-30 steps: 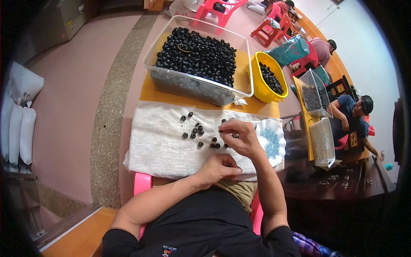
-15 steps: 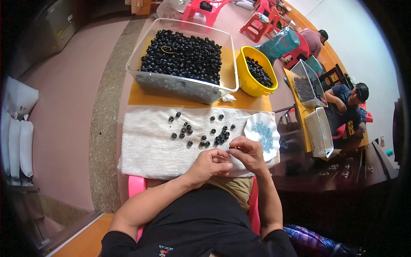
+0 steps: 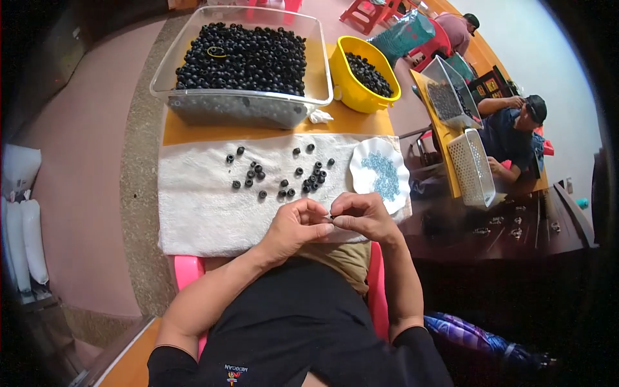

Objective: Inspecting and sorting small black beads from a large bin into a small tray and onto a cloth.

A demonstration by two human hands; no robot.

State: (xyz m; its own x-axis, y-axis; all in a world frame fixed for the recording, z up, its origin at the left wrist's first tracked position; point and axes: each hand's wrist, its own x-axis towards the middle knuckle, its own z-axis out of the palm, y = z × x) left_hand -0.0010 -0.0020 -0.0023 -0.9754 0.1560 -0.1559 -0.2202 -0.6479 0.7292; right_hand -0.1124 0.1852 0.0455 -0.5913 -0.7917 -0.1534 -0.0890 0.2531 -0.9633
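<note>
My left hand point(image 3: 293, 224) and my right hand point(image 3: 366, 217) meet above the near edge of a white towel point(image 3: 200, 213). Between the right thumb and forefinger is a tiny dark piece point(image 3: 332, 217), mostly covered by the fingers. The left thumb and forefinger are curved and apart, their tips close beside that piece. Several small black round parts with holes point(image 3: 313, 180) lie scattered on the towel beyond my hands. To the right of them, a white scalloped plate point(image 3: 398, 200) holds many small light-blue pieces point(image 3: 382, 171).
Behind the towel stand a clear plastic bin point(image 3: 238, 101) full of black parts, with a yellow ring on top, and a yellow tub point(image 3: 354, 93). A crumpled white tissue point(image 3: 319, 117) lies between. At the right, a co-worker point(image 3: 512, 138) sits near a white perforated basket point(image 3: 474, 171).
The view has shifted, so the table sits higher and further left in the picture. My hands stay together, with the left thumb and forefinger now further apart. The co-worker has raised one hand toward the head.
</note>
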